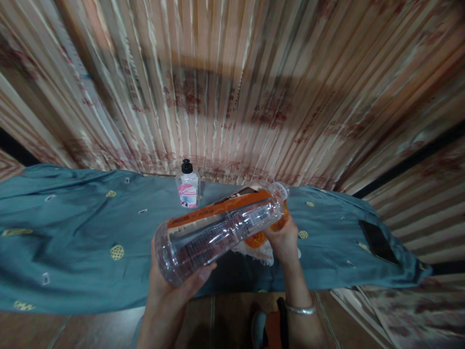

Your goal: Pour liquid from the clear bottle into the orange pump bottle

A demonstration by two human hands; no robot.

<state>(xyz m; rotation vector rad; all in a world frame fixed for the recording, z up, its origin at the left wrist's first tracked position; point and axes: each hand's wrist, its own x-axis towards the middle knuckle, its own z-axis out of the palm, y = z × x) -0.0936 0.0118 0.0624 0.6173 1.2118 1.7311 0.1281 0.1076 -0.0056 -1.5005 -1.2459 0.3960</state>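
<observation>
My left hand (pixel 172 283) is wrapped around the base of a large clear plastic bottle (pixel 214 237) with an orange and brown label. The bottle is tilted, its neck pointing up and to the right. Close by the neck, my right hand (pixel 285 235) is closed around an orange, see-through container (pixel 279 220), mostly hidden behind the bottle and my fingers. Under it lies a white cloth (pixel 266 253) with a frayed edge, on the blue-green table cover (pixel 83 228). Whether the bottle's mouth touches the orange container, I cannot tell.
Behind the large bottle stands a small clear bottle (pixel 188 186) with a black cap and a pink and white label. A dark phone-like slab (pixel 378 241) lies at the right end. A pleated, patterned curtain (pixel 225 97) hangs along the back edge.
</observation>
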